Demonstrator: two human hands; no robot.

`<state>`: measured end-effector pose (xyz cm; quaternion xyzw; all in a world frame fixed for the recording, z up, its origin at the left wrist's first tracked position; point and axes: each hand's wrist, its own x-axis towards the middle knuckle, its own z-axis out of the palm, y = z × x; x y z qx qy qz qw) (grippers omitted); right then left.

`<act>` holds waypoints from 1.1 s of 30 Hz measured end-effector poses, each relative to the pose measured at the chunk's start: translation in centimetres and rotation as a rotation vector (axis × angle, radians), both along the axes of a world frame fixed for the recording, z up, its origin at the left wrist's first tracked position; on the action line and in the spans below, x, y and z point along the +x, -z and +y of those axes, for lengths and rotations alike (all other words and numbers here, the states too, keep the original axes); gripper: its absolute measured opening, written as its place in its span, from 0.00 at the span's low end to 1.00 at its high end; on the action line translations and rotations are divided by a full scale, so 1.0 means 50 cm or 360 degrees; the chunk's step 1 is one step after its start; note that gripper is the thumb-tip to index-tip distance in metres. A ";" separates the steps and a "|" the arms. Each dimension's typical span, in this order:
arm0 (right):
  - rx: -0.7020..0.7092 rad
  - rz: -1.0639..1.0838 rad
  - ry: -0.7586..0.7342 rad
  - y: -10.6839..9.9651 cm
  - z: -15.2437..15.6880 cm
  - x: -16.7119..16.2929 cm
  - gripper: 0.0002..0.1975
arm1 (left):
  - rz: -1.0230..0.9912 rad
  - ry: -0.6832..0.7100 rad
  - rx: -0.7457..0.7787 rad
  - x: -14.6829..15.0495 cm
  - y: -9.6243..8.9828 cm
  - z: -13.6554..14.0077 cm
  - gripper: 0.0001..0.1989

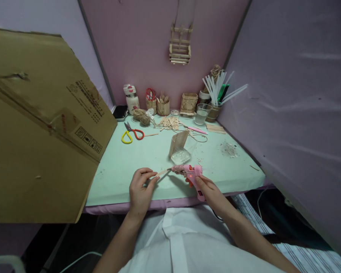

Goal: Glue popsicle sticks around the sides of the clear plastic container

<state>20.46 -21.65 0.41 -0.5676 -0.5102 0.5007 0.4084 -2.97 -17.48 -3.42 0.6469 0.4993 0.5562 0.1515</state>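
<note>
Pinched in my left hand (140, 188), thumb and fingers closed on its near end, a wooden stick (162, 173) lies low over the green mat (116, 170); my right hand (208, 189) grips the pink glue gun (191, 173), nozzle at the stick's tip. Keeping the stick steady should give a neat bead.

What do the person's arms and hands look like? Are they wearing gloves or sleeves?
No gloves: the left hand and right hand are both bare, and so are the forearms, with no sleeves reaching them. I see no rings, watch or bracelets. The person wears a white garment over the body.
</note>
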 end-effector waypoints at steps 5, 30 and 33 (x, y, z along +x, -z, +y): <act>0.0019 -0.0013 0.0016 -0.005 0.002 0.003 0.28 | 0.0008 -0.0001 0.0021 0.000 -0.003 0.001 0.02; -0.0016 -0.0131 0.0060 -0.007 0.011 0.010 0.32 | -0.0008 0.0009 0.0049 0.000 -0.001 0.000 0.02; -0.0012 -0.0139 0.0056 -0.008 0.012 0.010 0.30 | -0.0005 0.0006 0.0045 0.000 0.000 0.000 0.02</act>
